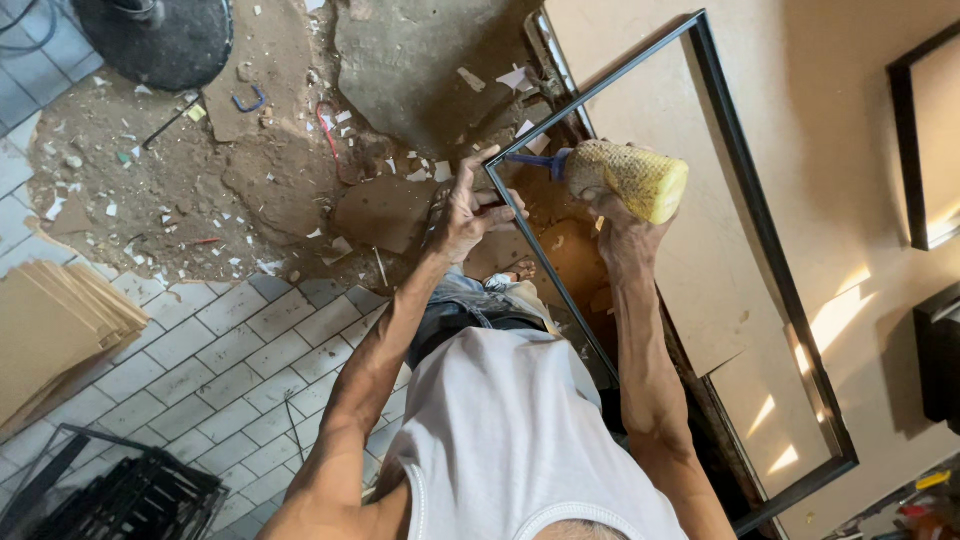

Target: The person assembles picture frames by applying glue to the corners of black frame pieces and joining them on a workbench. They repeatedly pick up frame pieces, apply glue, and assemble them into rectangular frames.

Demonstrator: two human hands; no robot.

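The person stands over a thin black rectangular frame (700, 250) that leans across a tan board (720, 280) on the surface at the right. The left hand (465, 210) grips the frame at its near upper corner, fingers curled round the rail and pinching it steady. The right hand (610, 215) is wrapped shut round a tool with a blue handle (535, 160) and a bulky head bound in yellowish woven cloth (635, 178), held just inside that same corner, over the board.

The step in hand looks like work on the frame's corner: one hand bracing, the other bringing the wrapped head to bear against the rail. The next move would call for the left hand to hold the corner firm while the head meets the metal squarely, since the rail is thin and could slip or twist.

On the floor beyond lie broken earth, paper scraps and a red wire (330, 140); stacked cardboard sheets (55, 320) sit at the left edge.
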